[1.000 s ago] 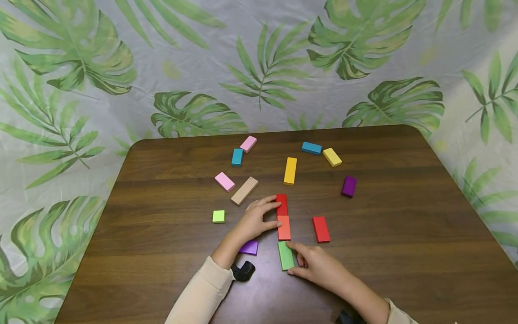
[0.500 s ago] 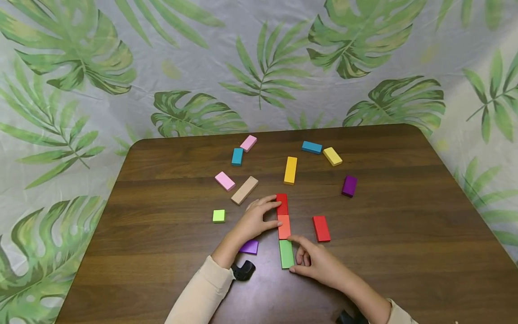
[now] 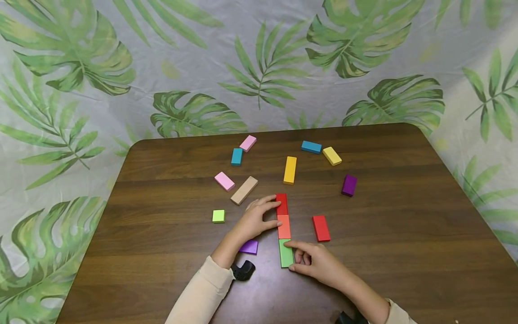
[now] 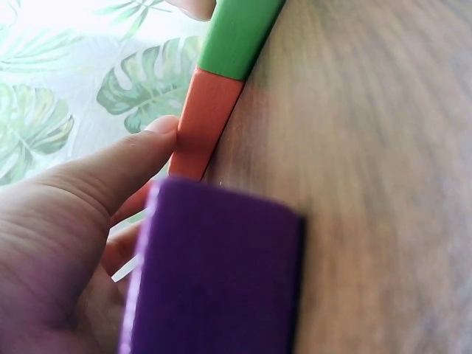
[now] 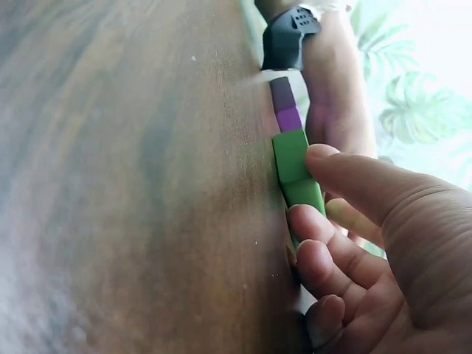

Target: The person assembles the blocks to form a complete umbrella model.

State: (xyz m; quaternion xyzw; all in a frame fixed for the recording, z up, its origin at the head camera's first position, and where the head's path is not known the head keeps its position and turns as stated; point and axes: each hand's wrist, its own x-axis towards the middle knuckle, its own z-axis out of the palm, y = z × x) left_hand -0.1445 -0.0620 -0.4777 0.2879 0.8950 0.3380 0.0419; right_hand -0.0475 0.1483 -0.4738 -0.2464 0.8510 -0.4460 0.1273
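Observation:
Three wooden blocks lie end to end in a line in the head view: a red block (image 3: 282, 204), a coral block (image 3: 284, 227) and a green block (image 3: 285, 257) nearest me. My left hand (image 3: 252, 221) touches the line from the left, fingers extended onto the red block, thumb against the coral one's side. From the right, my right hand (image 3: 317, 262) holds the green block, index finger over its top near the coral end and thumb at its near right corner. Its other fingers curl beside the green block (image 5: 301, 166) in the right wrist view.
A purple block (image 3: 249, 247) lies by my left forearm, looming large in the left wrist view. To the right lies another red block (image 3: 321, 228). Several more surround the line, including a lime block (image 3: 218, 216), a tan block (image 3: 244, 190) and an orange block (image 3: 290, 170).
The green block has straightened and moved away from me, closing its gap to the coral block. My right index finger has shifted from its corner onto its top. The left hand stays put.

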